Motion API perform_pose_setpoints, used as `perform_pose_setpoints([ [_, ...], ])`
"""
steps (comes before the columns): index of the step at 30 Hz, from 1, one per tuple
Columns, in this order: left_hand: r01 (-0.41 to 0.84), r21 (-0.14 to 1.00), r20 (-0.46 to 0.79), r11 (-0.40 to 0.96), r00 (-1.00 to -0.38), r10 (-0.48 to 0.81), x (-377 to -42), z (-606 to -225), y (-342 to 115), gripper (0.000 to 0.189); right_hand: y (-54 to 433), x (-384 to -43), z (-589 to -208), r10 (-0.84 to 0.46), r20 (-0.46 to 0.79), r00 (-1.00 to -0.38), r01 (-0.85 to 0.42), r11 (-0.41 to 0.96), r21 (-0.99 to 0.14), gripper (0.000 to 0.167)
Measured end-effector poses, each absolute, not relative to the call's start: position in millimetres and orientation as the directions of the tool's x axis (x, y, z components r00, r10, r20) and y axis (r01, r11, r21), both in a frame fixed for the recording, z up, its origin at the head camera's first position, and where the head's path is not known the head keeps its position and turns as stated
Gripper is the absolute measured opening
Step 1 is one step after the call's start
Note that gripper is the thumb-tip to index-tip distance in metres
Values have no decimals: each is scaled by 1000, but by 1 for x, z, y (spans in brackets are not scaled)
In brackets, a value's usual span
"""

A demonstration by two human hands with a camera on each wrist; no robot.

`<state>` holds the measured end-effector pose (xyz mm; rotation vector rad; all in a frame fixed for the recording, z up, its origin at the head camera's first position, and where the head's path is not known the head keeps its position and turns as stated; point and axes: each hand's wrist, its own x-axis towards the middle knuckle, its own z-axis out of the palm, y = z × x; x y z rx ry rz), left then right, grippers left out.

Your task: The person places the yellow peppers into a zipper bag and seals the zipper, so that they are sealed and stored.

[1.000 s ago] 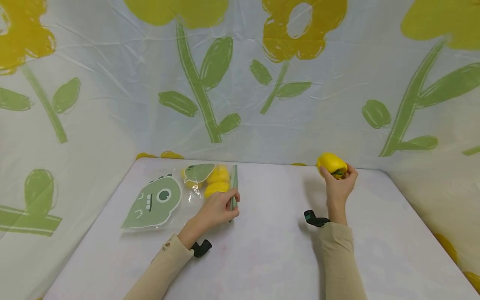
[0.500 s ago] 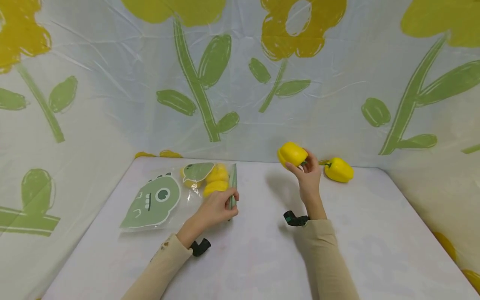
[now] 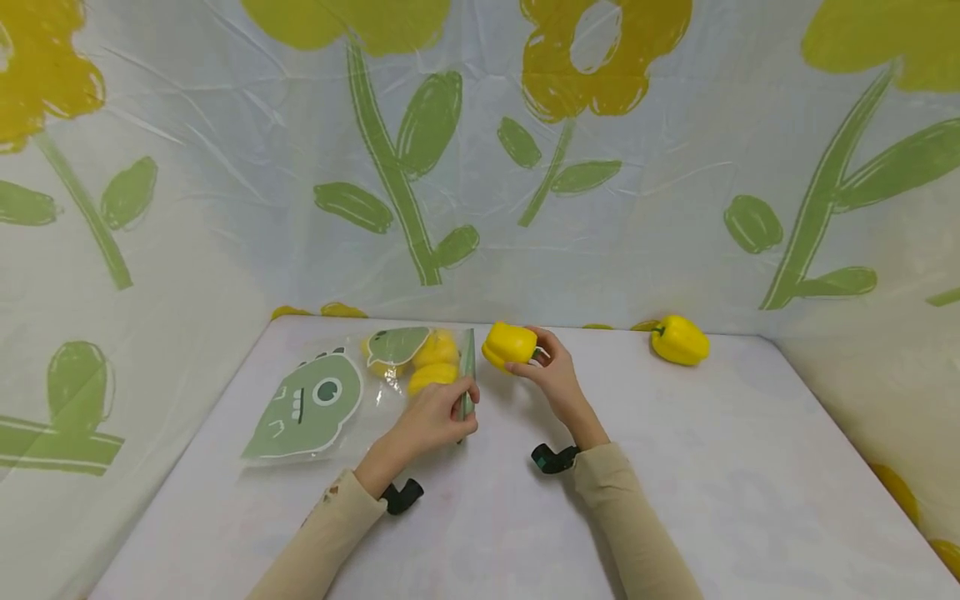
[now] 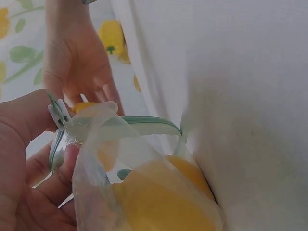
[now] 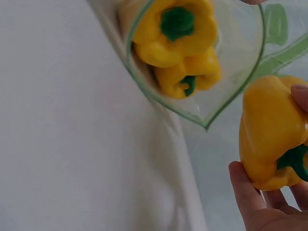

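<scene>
A clear zip bag [image 3: 307,408] with a green monster print lies on the left of the table, its mouth to the right. My left hand [image 3: 431,417] pinches the near side of its green rim [image 5: 139,86]. The right wrist view shows the mouth standing apart, with yellow bell peppers [image 5: 190,74] inside, green stems toward the mouth. Just right of the mouth, my right hand [image 3: 557,379] holds another yellow bell pepper [image 3: 508,345] between thumb and fingers, above the table. This pepper's stem [image 5: 296,159] points back toward the palm.
One more yellow bell pepper [image 3: 681,340] lies at the back right of the table [image 3: 720,467]. A white cloth with flower prints [image 3: 660,183] hangs behind the table and along its sides. Small black wrist cameras [image 3: 553,458] sit under both wrists.
My right hand has carried its bell pepper leftward from the back right to the bag's mouth. The back-right pepper has come into sight behind it. My left hand stays on the rim.
</scene>
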<state>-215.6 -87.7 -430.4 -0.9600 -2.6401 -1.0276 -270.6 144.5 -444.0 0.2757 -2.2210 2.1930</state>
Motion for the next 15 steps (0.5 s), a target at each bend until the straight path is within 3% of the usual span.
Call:
perform_pose_setpoints([
  [9,596,557,328,578,-797,507,-215,-431,-86,21,131,-269,-463,-198,48,-979,-77,143,-987,67],
  [15,601,573,334,558,-792,510,-216,-433,-86,21,120,-266,-464,-292,46,-955,-87,128,-988,68],
])
